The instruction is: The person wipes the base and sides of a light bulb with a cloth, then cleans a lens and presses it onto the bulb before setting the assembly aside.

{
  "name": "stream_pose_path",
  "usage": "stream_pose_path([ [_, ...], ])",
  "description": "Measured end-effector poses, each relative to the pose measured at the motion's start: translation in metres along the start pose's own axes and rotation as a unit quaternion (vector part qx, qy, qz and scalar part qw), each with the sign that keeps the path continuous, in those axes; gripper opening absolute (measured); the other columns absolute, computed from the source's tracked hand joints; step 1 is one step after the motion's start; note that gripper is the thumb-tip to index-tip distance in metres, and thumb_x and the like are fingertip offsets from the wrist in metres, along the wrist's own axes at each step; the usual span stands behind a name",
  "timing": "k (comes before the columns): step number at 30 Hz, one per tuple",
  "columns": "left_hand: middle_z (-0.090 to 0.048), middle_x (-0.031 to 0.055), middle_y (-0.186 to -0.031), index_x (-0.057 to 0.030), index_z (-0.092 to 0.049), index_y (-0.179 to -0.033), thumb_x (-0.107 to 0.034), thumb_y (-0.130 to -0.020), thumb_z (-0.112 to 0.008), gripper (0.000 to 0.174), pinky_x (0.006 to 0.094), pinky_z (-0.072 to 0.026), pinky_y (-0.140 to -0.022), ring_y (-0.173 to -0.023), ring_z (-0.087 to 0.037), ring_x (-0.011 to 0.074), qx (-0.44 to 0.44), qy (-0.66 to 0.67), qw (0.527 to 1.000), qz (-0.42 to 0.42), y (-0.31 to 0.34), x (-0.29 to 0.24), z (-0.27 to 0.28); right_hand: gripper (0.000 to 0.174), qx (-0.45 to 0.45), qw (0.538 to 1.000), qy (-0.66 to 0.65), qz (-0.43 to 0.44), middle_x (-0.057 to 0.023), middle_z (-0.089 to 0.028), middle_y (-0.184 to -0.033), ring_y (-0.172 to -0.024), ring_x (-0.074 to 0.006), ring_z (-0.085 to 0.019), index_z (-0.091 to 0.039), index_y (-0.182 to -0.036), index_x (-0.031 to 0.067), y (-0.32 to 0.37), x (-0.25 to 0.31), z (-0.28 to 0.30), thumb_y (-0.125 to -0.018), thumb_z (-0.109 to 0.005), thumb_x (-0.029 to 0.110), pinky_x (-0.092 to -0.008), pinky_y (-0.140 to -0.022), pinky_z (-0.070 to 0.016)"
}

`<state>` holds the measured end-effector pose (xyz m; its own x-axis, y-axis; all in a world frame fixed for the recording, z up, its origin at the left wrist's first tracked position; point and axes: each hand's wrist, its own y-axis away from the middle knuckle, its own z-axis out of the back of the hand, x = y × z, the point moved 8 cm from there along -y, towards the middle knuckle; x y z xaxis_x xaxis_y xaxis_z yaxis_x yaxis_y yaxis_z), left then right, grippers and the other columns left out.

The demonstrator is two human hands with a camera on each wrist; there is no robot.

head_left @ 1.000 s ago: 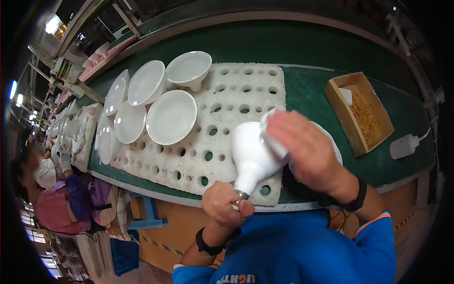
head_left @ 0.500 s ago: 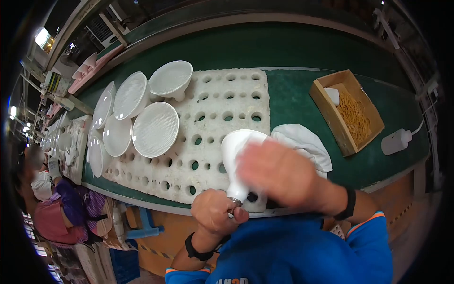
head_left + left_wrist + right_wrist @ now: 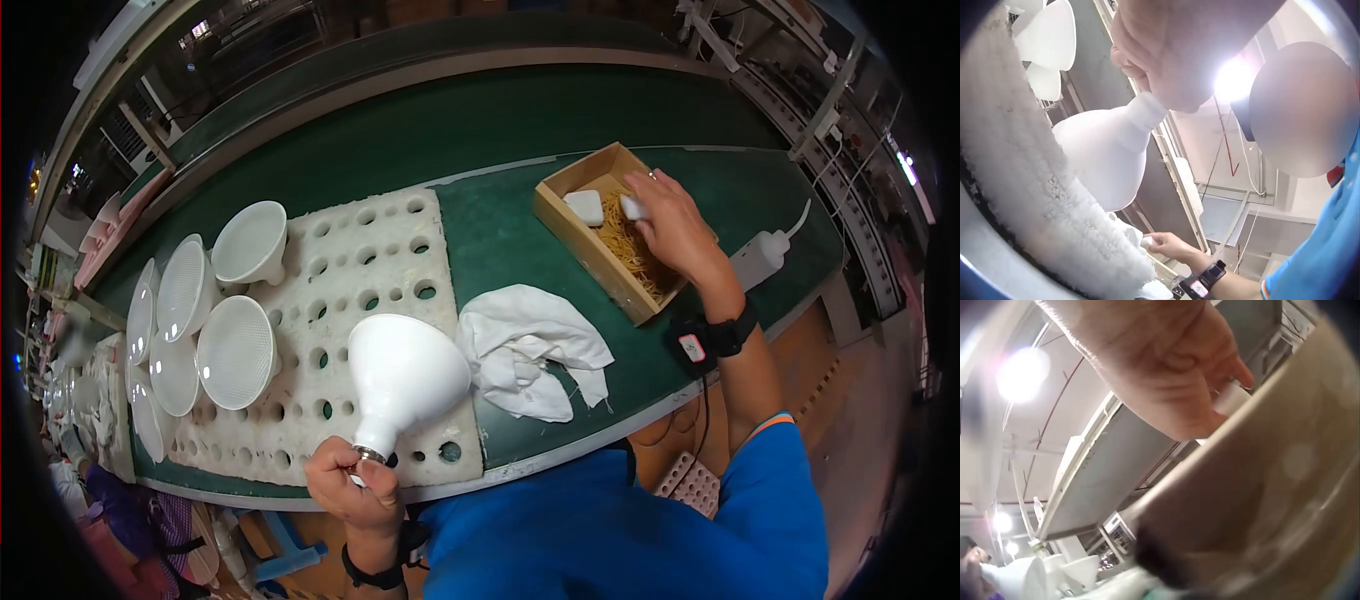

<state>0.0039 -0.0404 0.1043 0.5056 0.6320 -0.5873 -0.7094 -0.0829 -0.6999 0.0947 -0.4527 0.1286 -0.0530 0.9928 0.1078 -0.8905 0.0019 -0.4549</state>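
My left hand (image 3: 355,485) grips a white reflector bulb (image 3: 408,378) by its metal screw base. The bulb tilts with its wide end up and away, over the near part of the perforated foam board (image 3: 330,265). In the left wrist view, the bulb's white flared body (image 3: 1107,150) hangs from the curled fingers. My right hand (image 3: 675,225) is over the wooden box (image 3: 590,262), pinching a small white block (image 3: 633,208) between thumb and fingers. Another white block (image 3: 584,208) lies in the box beside tan rubber bands (image 3: 622,245).
Several white reflector bulbs (image 3: 238,352) stand in the foam board's left side. A crumpled white cloth (image 3: 530,350) lies between board and box. Right of the box is a white squeeze bottle (image 3: 758,262). Another person (image 3: 100,510) sits at the left.
My right hand has left the bulb's side and moved right to the wooden box. My left hand keeps hold of the bulb. The head view has swung right.
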Motion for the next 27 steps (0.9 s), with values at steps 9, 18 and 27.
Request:
stream_pose_path([
  [9, -0.043, 0.0047, -0.079, -0.0008, -0.042, -0.092, -0.030, -0.086, -0.048, 0.031, 0.0244, -0.0363, -0.064, -0.069, -0.038, 0.0101, 0.018, 0.018, 0.995, 0.095, -0.011, 0.008, 0.001, 0.069, 0.318, 0.874, -0.267, 0.253, -0.0101, -0.038, -0.145, -0.134, -0.0368, -0.026, -0.055, -0.129, 0.0243, 0.058, 0.154, -0.026, -0.065, -0.076, 0.015, -0.0459, -0.107, -0.0276],
  [18, -0.047, 0.0068, -0.078, -0.0003, -0.042, -0.095, -0.030, -0.086, -0.051, 0.032, 0.0248, -0.0386, -0.057, -0.063, -0.042, 0.0112, -0.017, 0.086, 0.992, 0.092, -0.004, 0.020, 0.000, 0.027, -0.044, 0.943, -0.270, 0.190, -0.0134, -0.055, -0.089, -0.086, -0.0315, -0.053, -0.065, -0.087, 0.0055, -0.002, 0.179, 0.033, -0.062, -0.058, 0.000, -0.0392, -0.075, -0.0429],
  [27, -0.042, 0.0052, -0.070, -0.0018, -0.038, -0.089, -0.044, -0.087, -0.060, 0.047, 0.0235, -0.0319, -0.052, -0.058, -0.036, 0.0091, 0.004, 0.077, 0.996, -0.052, 0.013, 0.010, -0.002, 0.015, 0.017, 0.892, -0.365, 0.266, -0.0135, -0.061, -0.094, -0.093, -0.0332, -0.060, -0.058, -0.085, 0.0048, -0.003, 0.285, -0.013, -0.072, -0.059, 0.012, -0.0452, -0.081, -0.0462],
])
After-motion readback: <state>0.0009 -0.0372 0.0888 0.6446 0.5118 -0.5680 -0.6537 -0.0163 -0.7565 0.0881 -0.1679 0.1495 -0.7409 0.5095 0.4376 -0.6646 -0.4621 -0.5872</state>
